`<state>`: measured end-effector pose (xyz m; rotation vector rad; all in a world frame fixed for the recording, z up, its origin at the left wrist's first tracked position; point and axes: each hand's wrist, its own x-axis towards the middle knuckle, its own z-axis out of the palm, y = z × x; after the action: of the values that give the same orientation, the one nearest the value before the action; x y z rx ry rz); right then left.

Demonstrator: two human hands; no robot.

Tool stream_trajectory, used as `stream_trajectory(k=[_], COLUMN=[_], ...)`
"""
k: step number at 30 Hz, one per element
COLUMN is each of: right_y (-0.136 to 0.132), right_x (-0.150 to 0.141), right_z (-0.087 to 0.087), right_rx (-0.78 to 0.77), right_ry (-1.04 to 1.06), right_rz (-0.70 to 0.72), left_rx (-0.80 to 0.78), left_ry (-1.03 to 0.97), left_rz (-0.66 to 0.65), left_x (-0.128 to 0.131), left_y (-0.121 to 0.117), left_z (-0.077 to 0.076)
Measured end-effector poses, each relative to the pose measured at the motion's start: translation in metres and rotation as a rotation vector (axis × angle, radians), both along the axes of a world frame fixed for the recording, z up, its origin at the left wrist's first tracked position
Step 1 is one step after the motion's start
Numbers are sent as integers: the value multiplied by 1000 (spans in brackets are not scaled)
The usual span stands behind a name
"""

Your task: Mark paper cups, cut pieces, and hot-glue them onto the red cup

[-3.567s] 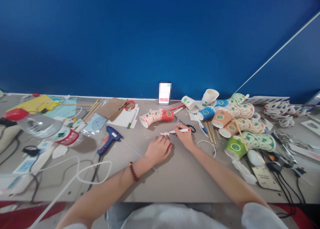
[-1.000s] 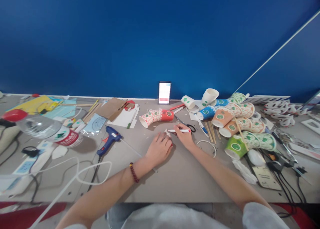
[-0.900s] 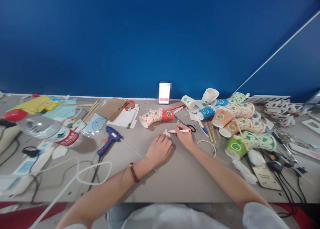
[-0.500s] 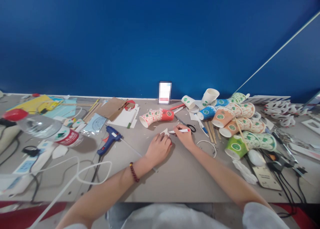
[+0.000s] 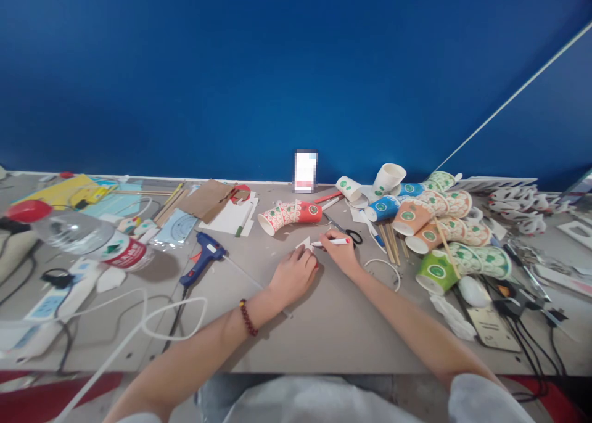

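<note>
At the centre of the frame, the right hand grasps a white marker between bent fingers, its red end pointing right. The hand covers part of the barrel, and the tip is too small to make out where it meets a small white paper piece. That piece lies on the grey table just beyond the left hand, whose fingers curve over its near part. Its full outline is hidden, and I cannot tell whether this hand pinches the paper or only presses on it. A small red spot at the hand's right edge is hard to identify. A dark red beaded bracelet circles the left wrist.

Near the marker's red end is the black handle of the scissors. Above the hands lies a bent row of nested cups ending in a red cup; beyond it, a phone stands near the blue wall, its screen pixelated. Right of centre are wooden sticks and more cups in blue, orange and green, overlapping so that several are partly covered. Left of centre lies a blue glue gun, and farther left a clear bottle with a red cap. The frame's lower edge cuts off the 2 arms and the person's clothing; its right edge cuts off a white cut-out.
</note>
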<state>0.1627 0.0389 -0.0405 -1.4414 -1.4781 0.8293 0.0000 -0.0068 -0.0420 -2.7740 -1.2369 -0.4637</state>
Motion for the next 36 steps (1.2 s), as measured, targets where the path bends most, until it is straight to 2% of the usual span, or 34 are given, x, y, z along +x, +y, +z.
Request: stream_trajectory(k=[25, 36], right_y=[3, 4], right_x=[1, 5], right_z=[-9, -13], right_rx=[2, -49], right_ry=[136, 80], right_rz=[-75, -3], left_rx=[5, -5], left_ry=[-1, -3], left_rz=[-2, 4], left_x=[1, 1], left_y=[0, 0], left_z=[-1, 1])
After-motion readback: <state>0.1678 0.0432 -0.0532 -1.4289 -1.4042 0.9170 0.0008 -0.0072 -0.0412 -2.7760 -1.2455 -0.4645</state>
